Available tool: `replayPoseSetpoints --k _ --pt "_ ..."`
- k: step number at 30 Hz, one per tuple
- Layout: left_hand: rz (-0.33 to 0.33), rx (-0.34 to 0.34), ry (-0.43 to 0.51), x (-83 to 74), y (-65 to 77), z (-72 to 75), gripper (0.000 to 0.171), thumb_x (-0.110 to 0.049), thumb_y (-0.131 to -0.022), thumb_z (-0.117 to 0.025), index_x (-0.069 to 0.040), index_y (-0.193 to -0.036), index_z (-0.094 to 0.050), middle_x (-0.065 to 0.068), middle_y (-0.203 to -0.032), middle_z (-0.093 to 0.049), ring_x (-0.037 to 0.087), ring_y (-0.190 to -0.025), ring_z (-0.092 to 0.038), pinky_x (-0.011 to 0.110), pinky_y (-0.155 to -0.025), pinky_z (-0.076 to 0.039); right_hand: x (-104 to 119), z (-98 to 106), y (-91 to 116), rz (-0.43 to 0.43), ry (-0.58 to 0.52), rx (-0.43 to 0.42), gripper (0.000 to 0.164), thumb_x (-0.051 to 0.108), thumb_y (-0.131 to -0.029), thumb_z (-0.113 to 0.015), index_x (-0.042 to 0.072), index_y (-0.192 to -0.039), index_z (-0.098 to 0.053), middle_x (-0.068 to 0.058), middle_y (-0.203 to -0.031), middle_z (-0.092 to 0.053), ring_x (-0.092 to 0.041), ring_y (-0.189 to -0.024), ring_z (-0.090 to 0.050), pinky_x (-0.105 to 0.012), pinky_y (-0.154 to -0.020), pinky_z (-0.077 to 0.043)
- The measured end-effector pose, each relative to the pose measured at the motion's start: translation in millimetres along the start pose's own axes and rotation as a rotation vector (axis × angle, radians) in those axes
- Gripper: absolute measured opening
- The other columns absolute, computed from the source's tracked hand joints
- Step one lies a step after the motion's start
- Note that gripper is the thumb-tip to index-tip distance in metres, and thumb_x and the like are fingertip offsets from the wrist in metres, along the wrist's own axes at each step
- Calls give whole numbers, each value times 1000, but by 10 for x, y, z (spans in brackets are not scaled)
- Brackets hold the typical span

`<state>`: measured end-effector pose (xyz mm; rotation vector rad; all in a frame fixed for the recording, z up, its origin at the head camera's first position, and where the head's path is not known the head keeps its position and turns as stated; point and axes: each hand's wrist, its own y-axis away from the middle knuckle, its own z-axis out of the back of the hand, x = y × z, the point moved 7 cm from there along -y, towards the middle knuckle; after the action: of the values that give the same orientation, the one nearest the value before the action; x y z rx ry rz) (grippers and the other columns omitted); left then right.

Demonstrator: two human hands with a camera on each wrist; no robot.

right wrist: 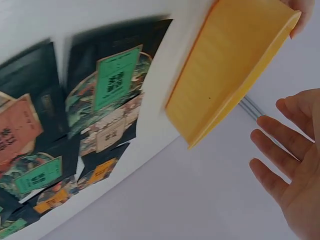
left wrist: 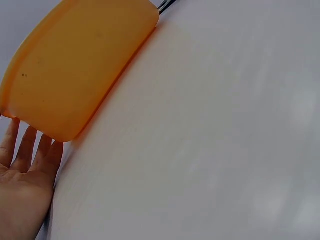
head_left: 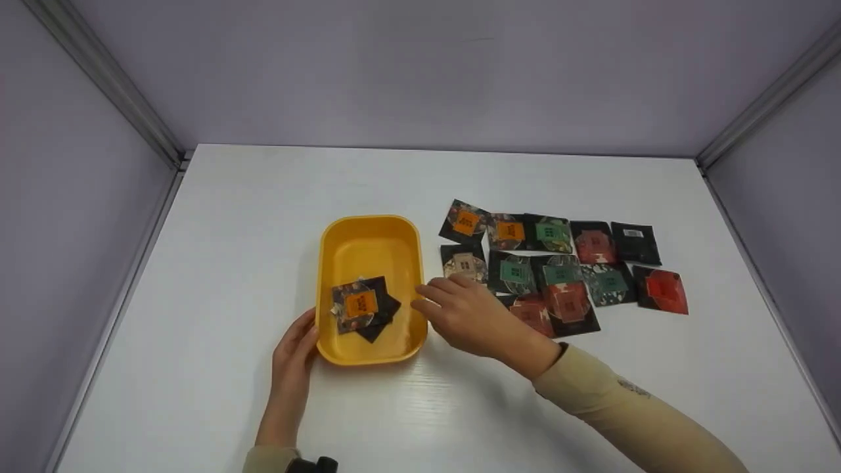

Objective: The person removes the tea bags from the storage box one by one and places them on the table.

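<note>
A yellow plastic tray sits on the white table with several small square packets in its near half, an orange-labelled one on top. My left hand rests against the tray's left side near the front corner; in the left wrist view its fingers are fairly straight, tips against the wall under the rim. My right hand is over the tray's right rim, palm side hidden in the head view. The right wrist view shows that hand with loosely spread fingers and nothing held.
Several dark packets with orange, green, red and beige labels lie in rough rows right of the tray, including a beige-labelled packet and a red-labelled packet. A plain-backed black packet lies at the back right. Walls border the table.
</note>
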<state>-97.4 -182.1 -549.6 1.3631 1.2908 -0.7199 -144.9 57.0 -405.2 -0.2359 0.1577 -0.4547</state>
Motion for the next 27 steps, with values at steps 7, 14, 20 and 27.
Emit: replayPoseSetpoints --k 7,14,20,27 --pt "5 -6 -2 5 -4 6 51 -31 -102 -57 -10 -146 -43 -1 -149 -43 10 -137 -39 22 -111 -35 174 -95 -434 89 9 101 17 14 -96 -63 14 -111 -72 -1 -113 -70 -19 -101 -63 -31 -88 -52" --pt "7 -12 -20 15 -6 18 52 -33 -101 -57 -10 -146 -44 -1 -151 -42 11 -139 -36 24 -112 -34 269 -203 -847 86 39 247 18 19 -97 -64 13 -112 -72 1 -104 -72 -18 -91 -63 -30 -81 -51" --pt "13 1 -26 20 -2 4 50 -34 -101 -57 -13 -145 -45 -4 -149 -43 8 -137 -38 23 -112 -34 238 -395 -1086 -9 -6 434 28 21 -95 -68 15 -121 -70 0 -102 -72 -18 -88 -61 -29 -84 -51" --pt "13 9 -24 4 3 -10 48 -32 -103 -55 -12 -146 -45 -4 -149 -43 9 -136 -40 23 -111 -35 220 -576 -1199 -96 9 553 31 31 -93 -71 16 -120 -70 1 -101 -72 -16 -85 -62 -28 -88 -54"
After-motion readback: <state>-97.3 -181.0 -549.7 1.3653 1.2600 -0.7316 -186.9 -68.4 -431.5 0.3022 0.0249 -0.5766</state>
